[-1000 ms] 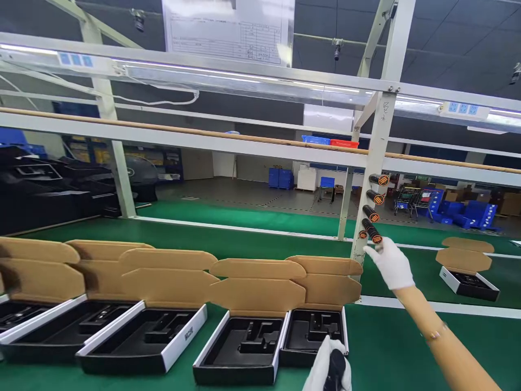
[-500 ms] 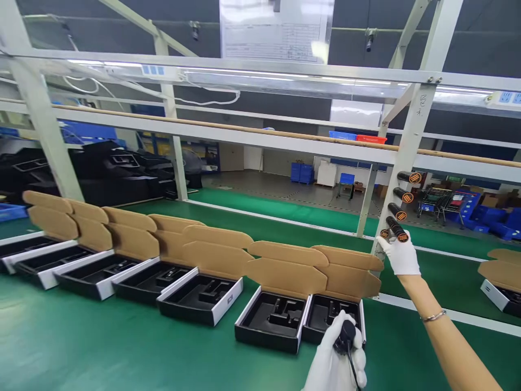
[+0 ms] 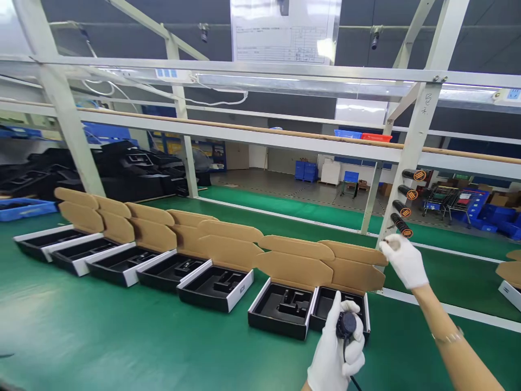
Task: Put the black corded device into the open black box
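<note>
1. Round black knob on a cord, clenched in my left hand, at lower centre, just above the open box.
2. My right hand has moved just off the lowest black tube; its fingers look pinched, though I can't tell on what.

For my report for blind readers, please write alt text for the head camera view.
A white-gloved left hand holds a round black part with a cable above open black boxes on a green bench. The gloved right hand is near black cylinders on a white post.
</note>
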A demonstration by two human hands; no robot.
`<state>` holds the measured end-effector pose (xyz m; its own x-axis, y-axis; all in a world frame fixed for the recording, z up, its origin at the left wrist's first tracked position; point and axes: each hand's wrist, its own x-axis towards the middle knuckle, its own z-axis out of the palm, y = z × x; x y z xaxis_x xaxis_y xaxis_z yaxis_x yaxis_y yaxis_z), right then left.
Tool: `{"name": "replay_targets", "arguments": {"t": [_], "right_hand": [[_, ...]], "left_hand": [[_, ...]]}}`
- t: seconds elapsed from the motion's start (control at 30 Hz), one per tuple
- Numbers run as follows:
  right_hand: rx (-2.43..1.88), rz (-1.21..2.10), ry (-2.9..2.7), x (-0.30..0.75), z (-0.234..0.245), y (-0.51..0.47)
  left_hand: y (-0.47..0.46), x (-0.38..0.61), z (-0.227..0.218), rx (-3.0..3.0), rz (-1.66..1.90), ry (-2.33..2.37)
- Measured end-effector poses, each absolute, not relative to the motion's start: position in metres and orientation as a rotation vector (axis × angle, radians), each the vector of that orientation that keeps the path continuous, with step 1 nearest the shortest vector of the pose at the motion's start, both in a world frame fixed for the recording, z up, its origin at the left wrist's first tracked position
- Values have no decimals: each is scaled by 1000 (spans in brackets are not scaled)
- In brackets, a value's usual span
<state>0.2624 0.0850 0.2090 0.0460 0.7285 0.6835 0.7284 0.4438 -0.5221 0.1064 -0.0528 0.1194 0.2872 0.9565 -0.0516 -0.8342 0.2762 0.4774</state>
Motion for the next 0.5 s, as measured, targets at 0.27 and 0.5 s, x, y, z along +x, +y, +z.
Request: {"name": "replay_targets", "arguments": {"t": [0.27,0.5], "right_hand": [[-1020,424,-2419,232,172,-65],[-1015,309,-2486,235,167,-69]], "left_hand": [[-61,117,120,175,1278,398],[-72,114,120,404,1173,579]]}}
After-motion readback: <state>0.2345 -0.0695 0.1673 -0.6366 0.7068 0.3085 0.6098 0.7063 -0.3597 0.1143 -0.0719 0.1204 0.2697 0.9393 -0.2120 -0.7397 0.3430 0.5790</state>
